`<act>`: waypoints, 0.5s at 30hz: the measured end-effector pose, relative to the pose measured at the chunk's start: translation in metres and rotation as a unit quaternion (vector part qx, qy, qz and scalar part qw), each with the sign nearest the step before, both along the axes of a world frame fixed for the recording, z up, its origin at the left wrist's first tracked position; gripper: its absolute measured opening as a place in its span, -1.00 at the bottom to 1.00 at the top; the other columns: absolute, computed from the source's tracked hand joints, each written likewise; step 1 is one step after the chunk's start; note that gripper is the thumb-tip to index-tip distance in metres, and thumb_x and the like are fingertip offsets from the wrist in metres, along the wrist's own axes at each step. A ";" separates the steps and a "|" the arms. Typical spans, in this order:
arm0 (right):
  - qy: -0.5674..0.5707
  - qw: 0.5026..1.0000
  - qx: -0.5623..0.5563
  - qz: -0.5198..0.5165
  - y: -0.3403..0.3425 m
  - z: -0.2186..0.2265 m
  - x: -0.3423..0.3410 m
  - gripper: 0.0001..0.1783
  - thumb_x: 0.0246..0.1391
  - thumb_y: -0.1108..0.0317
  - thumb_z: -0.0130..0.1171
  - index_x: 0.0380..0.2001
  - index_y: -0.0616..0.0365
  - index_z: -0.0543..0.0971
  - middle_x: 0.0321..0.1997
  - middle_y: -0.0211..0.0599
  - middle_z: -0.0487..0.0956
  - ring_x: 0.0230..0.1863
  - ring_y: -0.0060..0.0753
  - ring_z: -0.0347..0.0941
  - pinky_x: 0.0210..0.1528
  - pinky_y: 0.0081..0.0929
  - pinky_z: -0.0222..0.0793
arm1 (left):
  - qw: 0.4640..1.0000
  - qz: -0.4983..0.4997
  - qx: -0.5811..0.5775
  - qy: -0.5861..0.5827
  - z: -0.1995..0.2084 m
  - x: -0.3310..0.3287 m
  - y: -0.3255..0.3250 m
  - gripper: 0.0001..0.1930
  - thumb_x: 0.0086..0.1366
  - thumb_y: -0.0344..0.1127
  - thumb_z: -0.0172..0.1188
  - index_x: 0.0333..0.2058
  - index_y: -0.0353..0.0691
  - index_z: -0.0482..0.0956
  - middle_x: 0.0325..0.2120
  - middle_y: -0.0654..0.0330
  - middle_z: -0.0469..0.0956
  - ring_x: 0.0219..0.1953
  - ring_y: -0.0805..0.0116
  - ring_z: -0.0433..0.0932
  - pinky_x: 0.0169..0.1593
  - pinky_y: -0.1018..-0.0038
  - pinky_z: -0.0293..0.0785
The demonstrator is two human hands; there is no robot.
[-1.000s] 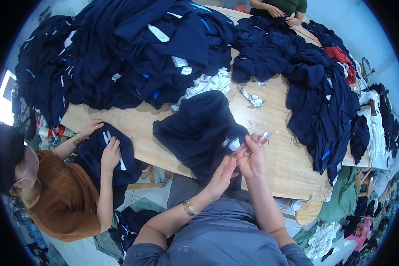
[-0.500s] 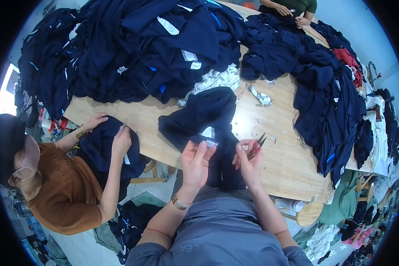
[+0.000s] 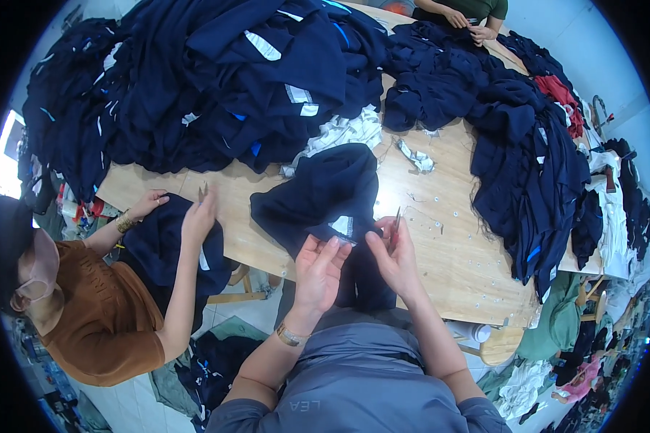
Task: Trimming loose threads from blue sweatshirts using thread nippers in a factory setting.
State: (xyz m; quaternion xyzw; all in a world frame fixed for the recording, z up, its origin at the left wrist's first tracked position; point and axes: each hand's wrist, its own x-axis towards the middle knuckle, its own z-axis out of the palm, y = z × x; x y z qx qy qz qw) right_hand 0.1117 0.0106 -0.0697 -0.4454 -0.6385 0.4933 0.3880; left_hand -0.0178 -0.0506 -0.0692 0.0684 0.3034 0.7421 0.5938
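Observation:
A navy blue garment [image 3: 328, 184] lies bunched on the wooden table in front of me and hangs over the near edge. My left hand [image 3: 320, 274] is closed on its edge, pinching it with thumb and fingertips just below a white label [image 3: 342, 226]. Close by on the right, my right hand [image 3: 399, 263] is closed around small thread snips [image 3: 395, 231] with red on the handle, their dark blades pointing up and away. The right thumb comes near the garment's edge; whether it touches the cloth, I cannot tell.
A tall heap of navy garments [image 3: 188, 86] covers the far left, and another pile [image 3: 527, 166] runs along the right. Crumpled white cloth [image 3: 343, 133] lies between them. At left a co-worker [image 3: 105, 310] holds snips and a navy garment; another person's hands [image 3: 469, 25] work at the far side.
My right hand has moved left, closer to the garment's edge, and the snips now point more upright. The left co-worker's hand with snips has risen slightly.

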 end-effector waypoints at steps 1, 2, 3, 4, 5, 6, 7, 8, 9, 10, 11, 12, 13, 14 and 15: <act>-0.006 1.000 0.026 -0.002 0.000 -0.004 0.005 -0.79 0.07 0.36 0.08 -0.37 0.21 0.29 -0.50 -0.34 0.37 -0.59 -0.60 0.21 -0.55 -0.61 0.14 | 1.000 -0.003 0.001 0.000 -0.001 0.001 0.000 -0.82 0.26 -0.50 0.02 -0.15 -0.26 0.37 -0.25 0.20 0.46 -0.22 0.49 0.49 -0.07 0.57 0.48; -0.011 0.999 0.051 -0.003 0.000 -0.005 0.009 -0.76 0.08 0.28 0.07 -0.36 0.21 0.31 -0.52 -0.27 0.39 -0.59 -0.45 0.29 -0.52 -0.52 0.19 | 1.000 -0.007 0.002 0.000 -0.001 0.002 0.001 -0.82 0.25 -0.50 0.02 -0.15 -0.26 0.37 -0.25 0.20 0.46 -0.23 0.49 0.50 -0.07 0.57 0.48; -0.011 0.999 0.051 -0.006 -0.003 -0.003 0.013 -0.76 0.08 0.28 0.07 -0.36 0.21 0.31 -0.52 -0.27 0.39 -0.59 -0.45 0.29 -0.52 -0.52 0.19 | 1.000 -0.008 -0.002 0.002 0.002 0.004 0.002 -0.82 0.22 -0.51 0.06 -0.19 -0.23 0.41 -0.27 0.24 0.49 -0.21 0.47 0.48 -0.08 0.54 0.44; -0.060 0.997 0.035 0.025 -0.006 0.004 0.015 -0.75 0.09 0.22 0.04 -0.35 0.19 0.33 -0.53 -0.19 0.40 -0.56 -0.27 0.34 -0.49 -0.43 0.22 | 1.000 -0.008 0.001 0.004 0.001 0.005 0.002 -0.82 0.22 -0.51 0.06 -0.18 -0.23 0.41 -0.28 0.24 0.49 -0.21 0.47 0.48 -0.08 0.54 0.44; -0.109 0.992 0.018 0.056 -0.007 0.013 0.016 -0.73 0.09 0.17 0.02 -0.34 0.17 0.35 -0.54 -0.10 0.41 -0.52 -0.08 0.39 -0.47 -0.34 0.25 | 1.000 -0.008 0.005 0.005 0.000 0.005 0.002 -0.82 0.23 -0.51 0.06 -0.18 -0.23 0.41 -0.28 0.24 0.49 -0.21 0.47 0.48 -0.08 0.54 0.43; -0.144 0.987 0.043 0.058 -0.010 0.027 0.013 -0.70 0.09 0.11 0.03 -0.40 0.15 0.38 -0.57 -0.04 0.43 -0.51 -0.01 0.43 -0.50 -0.31 0.28 | 1.000 -0.006 -0.002 0.009 -0.001 0.006 0.002 -0.81 0.23 -0.51 0.06 -0.17 -0.23 0.41 -0.27 0.24 0.49 -0.21 0.47 0.48 -0.08 0.54 0.43; -0.144 0.987 0.043 0.056 -0.011 0.027 0.013 -0.70 0.09 0.11 0.03 -0.40 0.15 0.38 -0.57 -0.04 0.43 -0.51 -0.01 0.43 -0.50 -0.31 0.28 | 1.000 -0.008 -0.002 0.009 0.000 0.008 0.002 -0.81 0.23 -0.51 0.06 -0.17 -0.23 0.41 -0.27 0.24 0.49 -0.21 0.47 0.48 -0.08 0.54 0.43; -0.187 0.977 0.078 0.061 -0.012 0.026 0.015 -0.68 0.08 0.09 0.05 -0.43 0.15 0.39 -0.58 -0.09 0.44 -0.55 -0.03 0.43 -0.53 -0.31 0.28 | 1.000 -0.012 0.000 0.018 0.001 0.009 0.002 -0.81 0.23 -0.51 0.06 -0.17 -0.24 0.41 -0.27 0.23 0.49 -0.21 0.47 0.48 -0.07 0.53 0.42; -0.229 0.965 0.113 0.066 -0.013 0.025 0.016 -0.66 0.07 0.06 0.06 -0.47 0.15 0.39 -0.60 -0.13 0.45 -0.58 -0.06 0.43 -0.56 -0.31 0.28 | 1.000 -0.015 0.001 0.027 0.002 0.010 0.002 -0.81 0.23 -0.51 0.06 -0.16 -0.24 0.41 -0.26 0.23 0.49 -0.20 0.47 0.48 -0.07 0.53 0.41; -0.240 0.959 0.142 0.054 -0.014 0.022 0.015 -0.63 0.05 0.03 0.08 -0.52 0.14 0.39 -0.64 -0.19 0.46 -0.63 -0.10 0.42 -0.61 -0.32 0.28 | 0.999 -0.016 0.001 0.027 0.003 0.011 0.002 -0.81 0.23 -0.51 0.06 -0.16 -0.24 0.41 -0.26 0.23 0.49 -0.20 0.47 0.48 -0.07 0.53 0.41; -0.240 0.959 0.142 0.053 -0.014 0.021 0.015 -0.63 0.05 0.03 0.08 -0.52 0.14 0.39 -0.64 -0.19 0.46 -0.63 -0.10 0.42 -0.61 -0.32 0.28 | 0.999 -0.015 -0.004 0.031 0.003 0.012 0.002 -0.81 0.24 -0.51 0.05 -0.15 -0.25 0.39 -0.27 0.22 0.47 -0.22 0.48 0.48 -0.07 0.55 0.44; -0.245 0.956 0.153 0.047 -0.014 0.021 0.015 -0.63 0.05 0.04 0.08 -0.53 0.13 0.39 -0.65 -0.19 0.45 -0.63 -0.11 0.42 -0.61 -0.32 0.27 | 0.999 -0.014 -0.009 0.035 0.004 0.013 0.003 -0.80 0.24 -0.51 0.04 -0.14 -0.26 0.36 -0.29 0.20 0.45 -0.23 0.49 0.48 -0.08 0.56 0.46; -0.250 0.954 0.163 0.040 -0.015 0.020 0.015 -0.63 0.05 0.04 0.09 -0.54 0.13 0.38 -0.65 -0.20 0.45 -0.63 -0.12 0.42 -0.61 -0.33 0.27 | 0.999 -0.014 -0.009 0.036 0.004 0.014 0.003 -0.80 0.24 -0.51 0.04 -0.14 -0.26 0.36 -0.29 0.20 0.45 -0.23 0.49 0.48 -0.08 0.56 0.46; -0.250 0.954 0.164 0.040 -0.015 0.021 0.015 -0.63 0.05 0.04 0.09 -0.54 0.13 0.38 -0.65 -0.20 0.45 -0.63 -0.12 0.42 -0.61 -0.33 0.27 | 0.999 -0.012 -0.004 0.044 0.003 0.015 0.002 -0.80 0.24 -0.50 0.04 -0.15 -0.26 0.36 -0.29 0.20 0.45 -0.24 0.50 0.48 -0.08 0.56 0.45; -0.255 0.951 0.167 0.043 -0.015 0.022 0.015 -0.63 0.04 0.04 0.09 -0.55 0.12 0.38 -0.66 -0.20 0.44 -0.64 -0.13 0.42 -0.62 -0.33 0.27 | 0.999 -0.009 0.001 0.052 0.003 0.016 0.002 -0.80 0.24 -0.50 0.05 -0.15 -0.26 0.36 -0.29 0.20 0.45 -0.24 0.50 0.48 -0.08 0.56 0.44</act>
